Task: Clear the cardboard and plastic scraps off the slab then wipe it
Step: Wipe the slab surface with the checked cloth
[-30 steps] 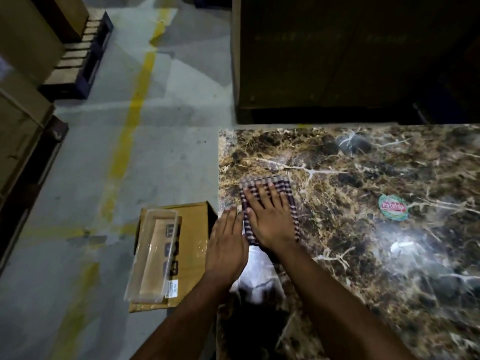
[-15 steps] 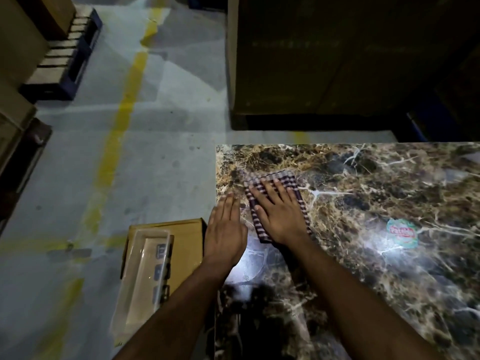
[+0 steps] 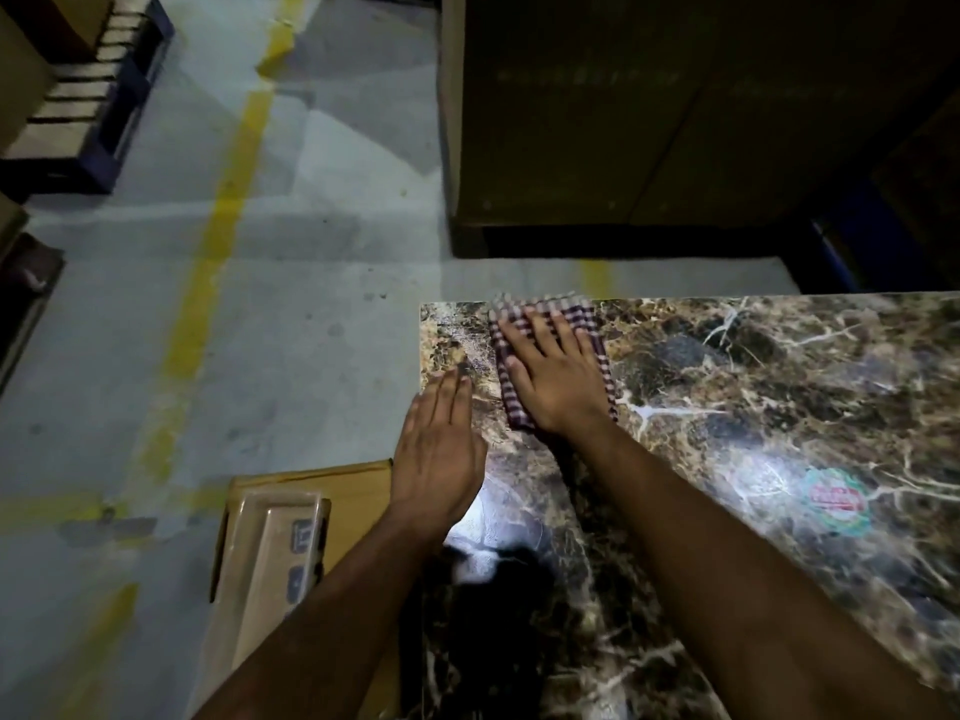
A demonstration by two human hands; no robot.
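Head view: our right hand [image 3: 558,376], fingers flat, presses the checked cloth [image 3: 550,324] at the far-left corner of the brown marble slab [image 3: 779,397] — we should overlap strokes; left hand [image 3: 436,449] rests flat, holding nothing.

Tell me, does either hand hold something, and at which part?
Neither grips anything. The right hand presses flat on the checked cloth's middle; the left hand rests on the slab.
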